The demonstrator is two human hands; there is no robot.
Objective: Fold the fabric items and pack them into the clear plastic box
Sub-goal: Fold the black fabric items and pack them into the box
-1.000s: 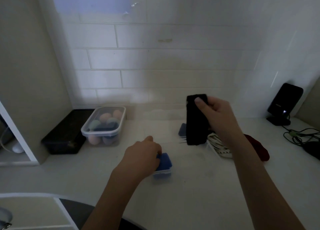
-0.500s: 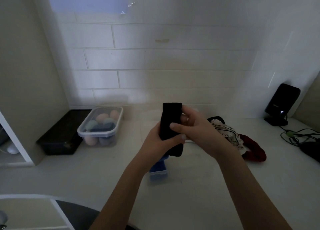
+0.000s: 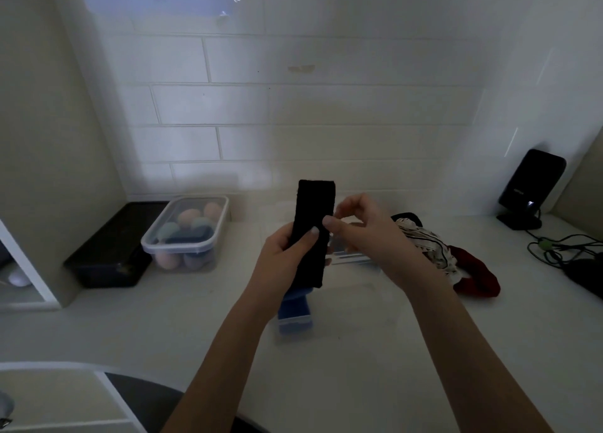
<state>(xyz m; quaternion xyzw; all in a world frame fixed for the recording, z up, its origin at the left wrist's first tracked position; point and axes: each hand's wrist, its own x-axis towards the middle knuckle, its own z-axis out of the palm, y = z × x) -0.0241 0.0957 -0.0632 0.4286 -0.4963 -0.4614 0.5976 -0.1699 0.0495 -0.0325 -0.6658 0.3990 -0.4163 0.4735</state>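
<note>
My left hand [image 3: 282, 256] grips a long, narrow, folded black fabric strip [image 3: 313, 223] and holds it upright above the counter. My right hand [image 3: 362, 230] hovers at the strip's right edge, thumb tip just touching it, with the fingers loosely apart and nothing in them. Below the hands stands the clear plastic box [image 3: 354, 260], with a folded blue fabric [image 3: 295, 305] in its left end. To the right a white patterned fabric [image 3: 427, 246] and a dark red fabric [image 3: 478, 277] lie loose on the counter.
A lidded clear container of coloured egg-shaped sponges [image 3: 187, 233] and a black tray [image 3: 111, 246] sit at the back left. At the far right are a black device on a stand [image 3: 532, 187] and tangled cables [image 3: 561, 249]. A tiled wall rises behind the counter.
The black strip passed from my right hand to my left, which left the blue fabric in the box. My right hand has loosened its hold on the strip.
</note>
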